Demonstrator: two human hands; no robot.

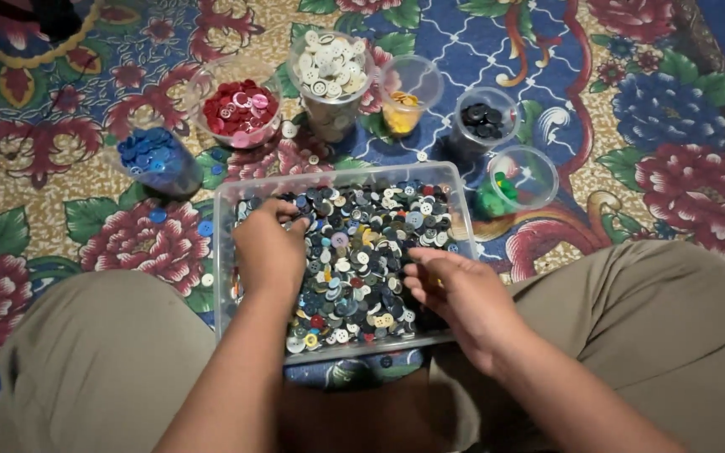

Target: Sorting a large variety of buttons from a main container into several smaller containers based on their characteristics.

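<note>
Pinching mixed buttons at the tray's far-left corner, my left hand; right hand half-curled, contents unclear. Cups part-filled; most unsorted.

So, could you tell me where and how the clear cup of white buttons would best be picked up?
Probably around its clear side wall, below the rim, coming from the near side. The cup of white buttons stands upright and is heaped past the rim, so a grasp from above would likely spill them. The red button cup stands close on its left; the right looks freer.
</note>
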